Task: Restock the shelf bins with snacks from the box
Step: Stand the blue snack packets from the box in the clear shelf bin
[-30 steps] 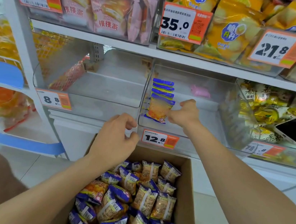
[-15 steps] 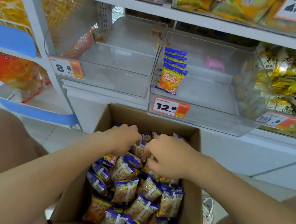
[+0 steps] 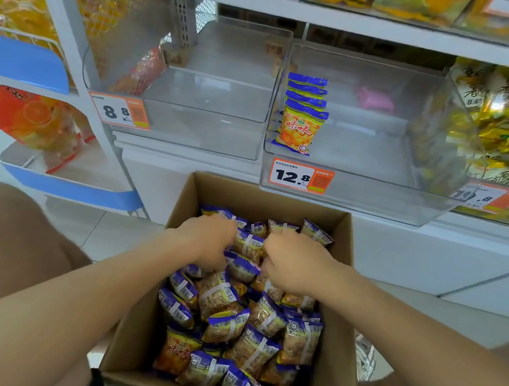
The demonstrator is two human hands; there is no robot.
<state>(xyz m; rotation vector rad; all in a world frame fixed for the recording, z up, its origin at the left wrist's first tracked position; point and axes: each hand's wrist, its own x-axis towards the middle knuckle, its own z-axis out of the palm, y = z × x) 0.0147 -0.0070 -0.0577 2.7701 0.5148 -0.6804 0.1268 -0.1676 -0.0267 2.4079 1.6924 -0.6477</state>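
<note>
The snack packets, blue and orange with pale labels, lie heaped in an open cardboard box on the floor in front of the shelf. Both hands are down in the far end of the heap, close together. The left hand and the right hand each have fingers curled down among the packets. The fingertips are hidden, so I cannot tell whether either grip has closed on a packet.

Just above the box, a clear bin with a price tag reading 12.8 holds a short row of upright packets against its left wall. A small pink item lies at the back of this bin. To its left is another clear bin, tagged 8.8. To the right, a third bin holds gold-wrapped snacks. Far left, a blue-edged rack carries an orange bag.
</note>
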